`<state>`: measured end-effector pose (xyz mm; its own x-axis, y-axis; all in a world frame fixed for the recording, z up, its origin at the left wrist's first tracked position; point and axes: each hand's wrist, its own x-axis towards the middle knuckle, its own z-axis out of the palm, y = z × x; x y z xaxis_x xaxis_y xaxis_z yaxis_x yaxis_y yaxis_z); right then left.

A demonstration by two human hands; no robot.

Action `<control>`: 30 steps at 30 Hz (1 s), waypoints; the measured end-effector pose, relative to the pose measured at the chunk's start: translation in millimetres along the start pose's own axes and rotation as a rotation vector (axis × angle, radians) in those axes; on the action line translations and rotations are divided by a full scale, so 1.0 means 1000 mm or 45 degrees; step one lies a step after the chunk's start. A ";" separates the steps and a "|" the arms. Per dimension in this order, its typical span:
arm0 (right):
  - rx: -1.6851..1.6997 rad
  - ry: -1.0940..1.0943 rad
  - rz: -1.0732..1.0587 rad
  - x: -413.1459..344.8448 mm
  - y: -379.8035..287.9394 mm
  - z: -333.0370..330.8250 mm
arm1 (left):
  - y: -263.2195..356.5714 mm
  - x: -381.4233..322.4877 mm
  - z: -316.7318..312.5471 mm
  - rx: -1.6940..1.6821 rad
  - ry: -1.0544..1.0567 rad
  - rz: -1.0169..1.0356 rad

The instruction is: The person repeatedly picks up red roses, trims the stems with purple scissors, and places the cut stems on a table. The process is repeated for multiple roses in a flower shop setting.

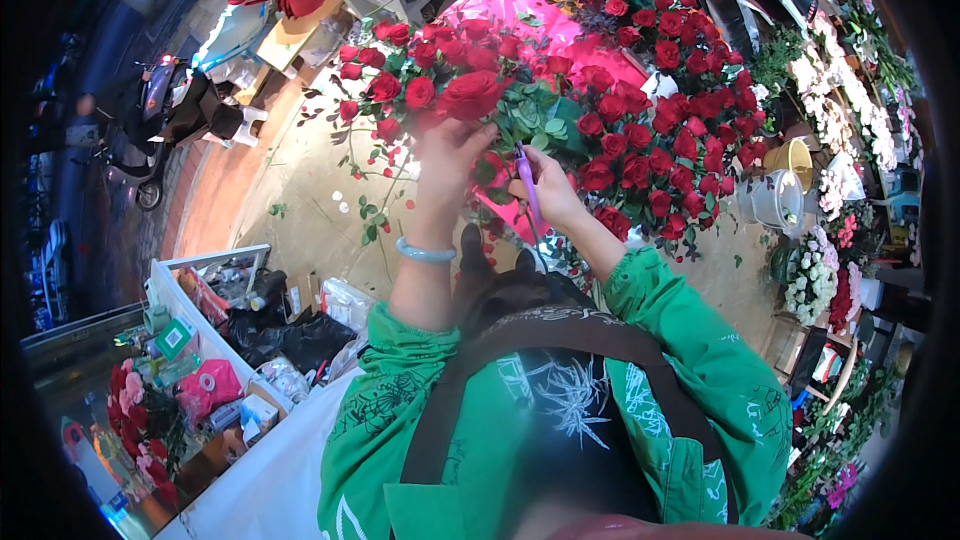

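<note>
A large red rose [471, 95] stands just beyond my left hand [448, 154], whose thumb and fingers close beneath its bloom; the stem in the grip is mostly hidden. My right hand [555, 187] holds purple-handled cutting shears [528, 184], their tip pointing up among green rose leaves [551, 120]. Behind the left hand spreads a group of red roses [420, 92]. More red roses [636, 136] fill the space beyond and to the right of the right hand. Bright pink wrapping [517, 11] lies behind the blooms. A pale bangle [425, 250] circles my left wrist.
Cut stems and leaves [371, 219] litter the floor [300, 195]. A clear bucket [772, 201] and a yellow bucket [790, 159] stand at right, near white flowers [808, 285]. A glass-edged counter [217, 315] with bags and packages is at lower left. A scooter [142, 165] stands outside.
</note>
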<state>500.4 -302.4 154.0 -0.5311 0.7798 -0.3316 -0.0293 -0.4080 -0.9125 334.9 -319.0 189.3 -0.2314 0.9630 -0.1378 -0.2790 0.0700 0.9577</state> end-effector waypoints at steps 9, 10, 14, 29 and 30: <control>-1.133 0.015 -0.473 -0.044 -0.026 -0.002 | 0.020 -0.034 -0.040 0.071 0.386 0.085; -1.249 -0.091 -0.546 -0.043 -0.023 -0.005 | 0.020 -0.036 -0.042 0.088 0.383 0.090; -1.554 -0.126 -0.597 -0.039 -0.017 0.003 | 0.022 -0.050 -0.040 0.176 0.369 0.050; -0.325 0.018 -0.725 -0.028 -0.064 0.076 | 0.005 -0.092 0.001 0.708 0.621 0.479; -0.283 0.043 -0.721 -0.027 -0.065 0.079 | 0.005 -0.094 0.002 0.660 0.613 0.479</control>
<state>449.4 -334.2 240.9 -0.4575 0.8626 0.2160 -0.1201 0.1807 -0.9762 357.1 -408.5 207.8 -0.6338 0.7363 0.2371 0.3392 -0.0110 0.9407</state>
